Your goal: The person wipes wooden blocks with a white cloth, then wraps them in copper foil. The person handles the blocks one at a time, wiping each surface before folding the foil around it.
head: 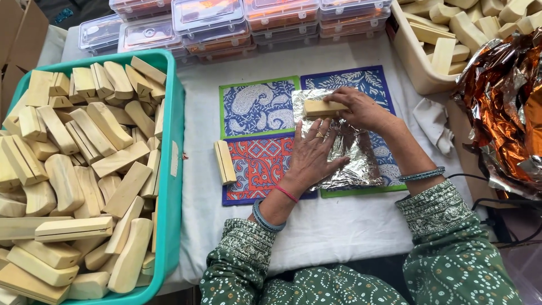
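Palm down, the left hand [312, 155] lies flat with fingers spread on the foil [344, 152], while the right hand [361, 108] curls around a wooden block [323, 107].

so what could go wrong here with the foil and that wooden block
1. The silver foil sheet is already crinkled; the left hand pressing flat on it could tear it.
2. The right hand holds the wooden block at the foil's top edge, so it may end up off-centre.
3. The loose wooden block lies near the printed mats' edge and could get knocked.
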